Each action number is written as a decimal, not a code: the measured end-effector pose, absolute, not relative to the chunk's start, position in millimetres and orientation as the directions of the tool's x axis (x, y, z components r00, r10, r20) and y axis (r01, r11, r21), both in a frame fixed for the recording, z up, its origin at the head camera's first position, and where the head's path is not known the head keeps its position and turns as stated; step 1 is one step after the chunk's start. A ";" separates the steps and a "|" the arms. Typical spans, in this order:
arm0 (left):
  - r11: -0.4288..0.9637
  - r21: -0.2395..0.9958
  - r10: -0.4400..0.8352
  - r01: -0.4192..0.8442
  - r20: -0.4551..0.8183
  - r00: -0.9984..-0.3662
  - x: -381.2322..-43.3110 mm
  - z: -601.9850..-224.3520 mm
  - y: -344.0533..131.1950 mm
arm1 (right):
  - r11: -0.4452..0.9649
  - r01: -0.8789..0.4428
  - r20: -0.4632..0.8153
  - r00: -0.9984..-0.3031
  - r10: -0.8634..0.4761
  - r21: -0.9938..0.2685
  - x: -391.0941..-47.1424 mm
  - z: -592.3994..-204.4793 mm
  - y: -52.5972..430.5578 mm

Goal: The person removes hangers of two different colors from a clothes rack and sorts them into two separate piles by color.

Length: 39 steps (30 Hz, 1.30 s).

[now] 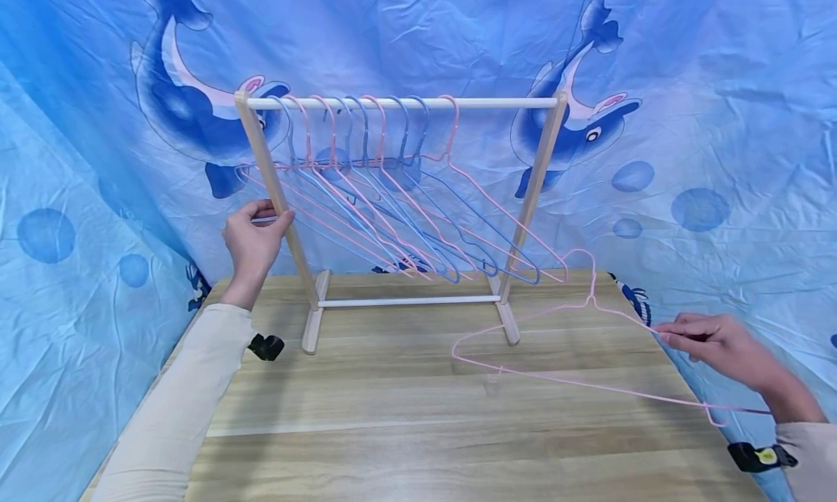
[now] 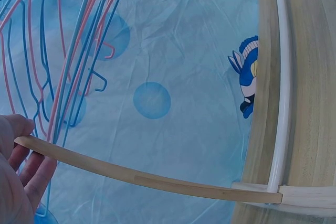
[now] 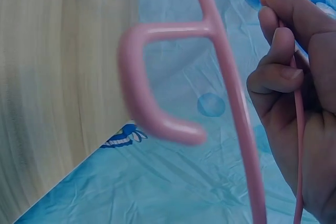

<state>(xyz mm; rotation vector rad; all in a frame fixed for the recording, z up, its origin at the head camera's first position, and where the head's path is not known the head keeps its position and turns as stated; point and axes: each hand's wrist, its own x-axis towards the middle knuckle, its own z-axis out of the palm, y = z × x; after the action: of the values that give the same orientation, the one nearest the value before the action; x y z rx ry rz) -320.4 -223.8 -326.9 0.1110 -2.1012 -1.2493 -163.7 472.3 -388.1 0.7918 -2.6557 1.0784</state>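
A wooden clothes rack (image 1: 535,164) with a white top rail stands at the back of the table. Several blue and pink hangers (image 1: 451,133) hang from the rail, mostly crowded toward its left and middle. My left hand (image 1: 255,233) grips the rack's left post between thumb and fingers; the left wrist view shows that post (image 2: 142,178) in the fingers. On the right, my right hand (image 1: 722,348) pinches a pink hanger (image 1: 562,378) by its shoulder, holding it above the table's right side with its hook up. A small notch hook (image 3: 139,77) of this hanger shows close in the right wrist view.
The wood-grain table (image 1: 392,429) ends at a right edge beneath my right hand. A blue curtain (image 1: 739,110) printed with dolphins hangs behind and at both sides. A white lower bar (image 1: 412,301) joins the rack's feet.
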 end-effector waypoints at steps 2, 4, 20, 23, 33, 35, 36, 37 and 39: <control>0.536 0.803 -0.395 0.260 0.511 -0.763 -320.2 -327.3 -223.6 | 0.576 -0.545 0.334 -0.835 -0.437 -0.609 -163.6 -390.3 473.4; 0.536 0.803 -0.395 0.261 0.512 -0.763 -320.1 -327.6 -223.4 | 0.561 -0.547 0.321 -0.831 -0.454 -0.621 -163.4 -392.7 474.5; 0.546 0.800 -0.396 0.250 0.508 -0.765 -319.8 -326.9 -222.8 | 0.553 -0.487 0.240 -0.855 -0.459 -0.676 -166.2 -414.5 478.5; 0.543 0.801 -0.393 0.253 0.508 -0.766 -319.6 -327.0 -222.9 | 0.577 -0.471 0.241 -0.869 -0.431 -0.667 -168.6 -419.6 479.9; 0.539 0.796 -0.386 0.273 0.523 -0.760 -319.5 -328.7 -223.5 | 0.619 -0.463 0.275 -0.884 -0.379 -0.634 -178.6 -440.6 483.9; 0.540 0.794 -0.386 0.278 0.528 -0.757 -319.6 -329.2 -223.8 | 0.631 -0.466 0.274 -0.883 -0.382 -0.621 -180.1 -443.2 483.8; 0.541 0.793 -0.386 0.280 0.529 -0.755 -319.6 -329.4 -224.0 | 0.636 -0.466 0.273 -0.882 -0.383 -0.615 -180.9 -444.2 483.8; 0.541 0.793 -0.387 0.280 0.530 -0.754 -319.7 -329.5 -224.1 | 0.642 -0.467 0.273 -0.882 -0.383 -0.608 -181.6 -445.4 483.7; 0.540 0.794 -0.389 0.280 0.530 -0.753 -319.9 -329.7 -224.4 | 0.650 -0.468 0.274 -0.882 -0.384 -0.599 -182.9 -447.4 483.0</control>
<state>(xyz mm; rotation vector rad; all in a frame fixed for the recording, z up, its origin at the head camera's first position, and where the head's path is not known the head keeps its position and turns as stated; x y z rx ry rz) -319.9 -224.4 -329.7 0.0880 -2.0848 -1.2393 -182.9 483.0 -447.4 0.7111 -2.7410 1.0472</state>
